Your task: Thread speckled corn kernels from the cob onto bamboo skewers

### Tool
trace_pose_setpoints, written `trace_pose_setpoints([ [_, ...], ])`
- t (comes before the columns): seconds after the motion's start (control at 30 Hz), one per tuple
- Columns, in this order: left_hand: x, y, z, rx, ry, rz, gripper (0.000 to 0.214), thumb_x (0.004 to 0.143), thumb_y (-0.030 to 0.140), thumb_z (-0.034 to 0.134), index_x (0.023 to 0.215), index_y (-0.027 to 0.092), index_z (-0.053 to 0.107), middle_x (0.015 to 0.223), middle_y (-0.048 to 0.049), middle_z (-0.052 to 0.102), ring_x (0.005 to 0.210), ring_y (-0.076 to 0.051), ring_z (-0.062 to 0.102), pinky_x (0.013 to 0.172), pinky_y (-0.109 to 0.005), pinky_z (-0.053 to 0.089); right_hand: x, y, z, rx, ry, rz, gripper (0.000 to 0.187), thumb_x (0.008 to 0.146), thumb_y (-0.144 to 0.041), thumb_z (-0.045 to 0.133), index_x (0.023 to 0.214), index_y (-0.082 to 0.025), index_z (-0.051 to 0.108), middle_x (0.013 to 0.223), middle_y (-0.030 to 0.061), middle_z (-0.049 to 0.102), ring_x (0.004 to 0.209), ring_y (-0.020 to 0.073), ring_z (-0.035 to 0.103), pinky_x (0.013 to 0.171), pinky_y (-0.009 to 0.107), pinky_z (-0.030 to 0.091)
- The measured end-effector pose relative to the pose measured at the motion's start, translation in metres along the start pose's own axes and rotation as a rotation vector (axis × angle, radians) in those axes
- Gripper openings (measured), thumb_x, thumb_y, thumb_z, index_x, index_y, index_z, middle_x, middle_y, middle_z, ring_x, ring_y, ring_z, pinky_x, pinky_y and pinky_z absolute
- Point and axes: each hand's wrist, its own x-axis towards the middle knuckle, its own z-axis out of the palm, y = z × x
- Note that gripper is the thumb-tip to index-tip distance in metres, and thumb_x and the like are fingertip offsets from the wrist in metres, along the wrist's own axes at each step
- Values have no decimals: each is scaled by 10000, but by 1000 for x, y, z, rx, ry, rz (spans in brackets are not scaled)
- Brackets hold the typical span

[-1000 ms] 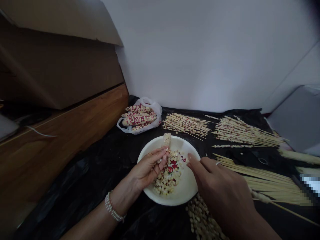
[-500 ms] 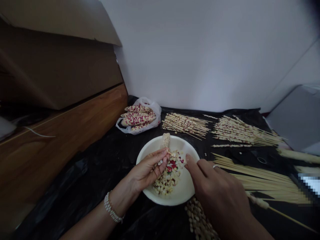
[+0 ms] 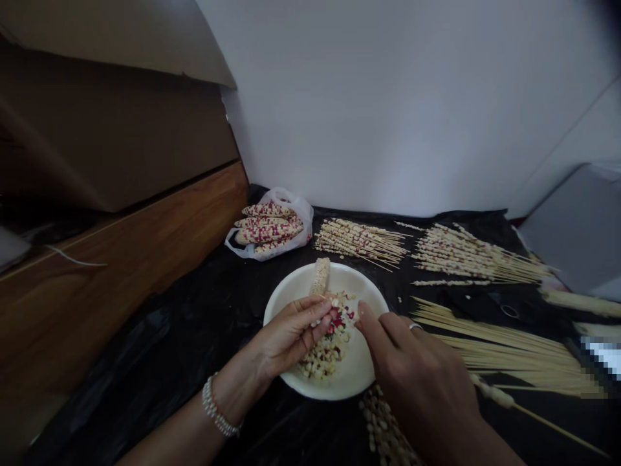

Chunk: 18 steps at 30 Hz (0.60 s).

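Observation:
A white bowl (image 3: pixel 361 369) sits on the black sheet and holds loose pale and red corn kernels (image 3: pixel 326 346). A stripped cob (image 3: pixel 320 276) leans on its far rim. My left hand (image 3: pixel 291 333) hovers over the bowl's left side, fingers curled in a pinch on a few kernels. My right hand (image 3: pixel 417 375) reaches in from the right, its fingertips pinched together at the kernels close to the left fingers; a thin skewer (image 3: pixel 533 417) with kernels on it sticks out behind it to the right.
A plastic bag of red-speckled corn cobs (image 3: pixel 270 228) lies beyond the bowl. Bundles of kernel-threaded skewers (image 3: pixel 361 241) and bare bamboo sticks (image 3: pixel 509 349) cover the right side. More kernels (image 3: pixel 383 427) are heaped near the bowl. A wooden ledge (image 3: pixel 121 259) runs along the left.
My right hand has slid left, further into the bowl, until its fingertips meet the left hand's. The left hand has shifted slightly toward it.

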Motion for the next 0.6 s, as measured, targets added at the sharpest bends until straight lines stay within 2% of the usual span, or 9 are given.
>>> trace_pose_setpoints([
  [0.1,-1,1,0,-27,-30,-16,77,775,62,665,851,70,681,770,-67,698,671,-83,663,672,-139,544,0,2,0,30,-2,2,381,789,-72,461,1129,-100,631,705,32,586,522,140,526,494,291,320],
  [0.17,-2,3,0,-71,-53,-29,110,809,71,619,900,74,681,838,-90,714,767,-120,682,748,-190,556,1,5,-1,40,-9,10,375,775,-78,472,1109,-109,638,691,24,571,524,149,529,488,294,311],
  [0.27,-3,9,-2,-100,-136,-33,319,760,-72,506,995,75,664,980,-118,711,983,-191,665,867,-269,538,2,9,-4,19,-27,41,385,770,-88,480,1122,-129,631,686,16,555,526,160,528,474,299,282],
  [0.37,-4,11,-4,-59,-208,16,464,676,-161,455,1020,74,661,1040,-121,701,1084,-202,628,941,-262,493,3,12,-8,-6,-28,40,392,785,-94,469,1144,-141,619,688,12,547,525,157,521,474,298,263],
  [0.47,-4,10,-4,-18,-197,33,343,735,-111,522,987,67,672,1029,-130,702,1070,-189,636,968,-239,470,3,13,-9,-6,-29,35,382,792,-101,468,1141,-145,618,684,5,544,517,148,513,474,294,245],
  [0.6,-3,8,-2,-23,-115,27,252,796,-49,545,975,77,670,990,-117,708,973,-143,671,919,-201,495,2,12,-6,4,-20,23,385,791,-95,455,1140,-131,614,684,5,547,506,142,507,471,291,234],
])
